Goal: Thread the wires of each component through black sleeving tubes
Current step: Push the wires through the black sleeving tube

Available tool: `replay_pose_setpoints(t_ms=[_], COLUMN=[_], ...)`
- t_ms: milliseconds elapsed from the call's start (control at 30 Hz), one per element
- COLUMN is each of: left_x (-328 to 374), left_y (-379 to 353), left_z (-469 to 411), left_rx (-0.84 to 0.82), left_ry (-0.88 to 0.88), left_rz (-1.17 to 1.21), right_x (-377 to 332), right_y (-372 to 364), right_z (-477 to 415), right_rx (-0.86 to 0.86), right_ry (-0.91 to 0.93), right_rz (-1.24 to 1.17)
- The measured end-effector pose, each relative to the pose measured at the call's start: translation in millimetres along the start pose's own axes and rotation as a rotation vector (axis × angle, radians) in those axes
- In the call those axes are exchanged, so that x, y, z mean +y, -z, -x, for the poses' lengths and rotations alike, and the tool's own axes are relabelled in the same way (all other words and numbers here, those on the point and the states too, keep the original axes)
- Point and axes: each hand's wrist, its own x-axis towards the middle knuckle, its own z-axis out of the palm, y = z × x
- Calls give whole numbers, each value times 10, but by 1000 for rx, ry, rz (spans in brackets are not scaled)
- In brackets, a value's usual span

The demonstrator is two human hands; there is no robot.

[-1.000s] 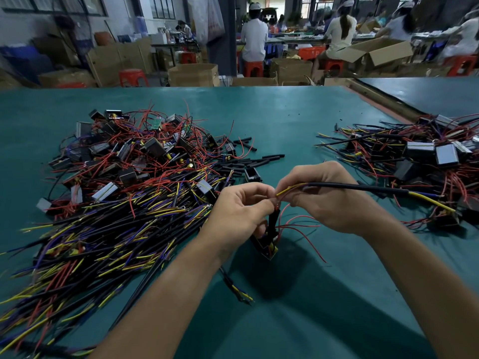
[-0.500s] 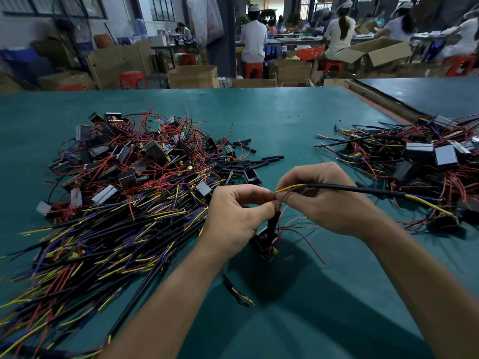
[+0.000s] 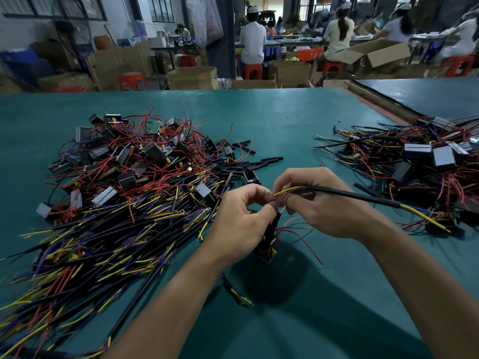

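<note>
Far left: a heap of wired components (image 3: 116, 203) on the green worktop (image 3: 285, 120). Black housings sit on top. Long black-sleeved leads with yellow, purple and red ends fan toward us, and the frame cuts off the heap's lower edge. Some housings show pale faces, but any print on them is too small for us to read. Just right of the heap lie short loose black tubes (image 3: 259, 164).

Centre: the left hand (image 3: 241, 221) has its fingers curled, with thumb and forefinger pinching the component wires (image 3: 293, 230) where they gather. The component (image 3: 268, 248) hangs below that pinch, partly hidden by the hand. We cannot tell whether it touches the worktop. Thin red leads loop out to its right.

The right hand (image 3: 324, 211) has its fingers curled round the black sleeving tube (image 3: 363, 199), which lies almost level and runs off rightward above the worktop. A yellow wire (image 3: 287, 190) shows at the tube's left mouth, between the hands, and again beyond its right end. The fingers partly cover the mouth itself.

Far right: a second heap (image 3: 420, 161) of components and wires, clipped by the frame edge.

Behind the worktop: cardboard boxes (image 3: 193, 77) and seated people, blurred. We can read no markings there.
</note>
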Motion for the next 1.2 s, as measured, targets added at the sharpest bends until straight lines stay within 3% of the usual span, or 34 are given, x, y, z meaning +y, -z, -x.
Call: replay_pose_setpoints(t_ms=[467,700,900,1067,1200], left_x=[132,90,64,50,74], left_y=[20,59,73,91,109], left_z=[38,30,19,-12,-3], left_rx=[-205,-127,-166,-169,-225], left_ry=[135,84,74,125,202], left_rz=[169,156,162,151,262], right_x=[-87,-45,-42,-38,-54], right_y=[99,119,139,210,204], right_z=[11,3,11,48,43], right_rx=[-178,-161,-167,-240,-191], right_ry=[-24,-57,-97,-154,-150], right_rz=[-151,-213,-282,-383,-472])
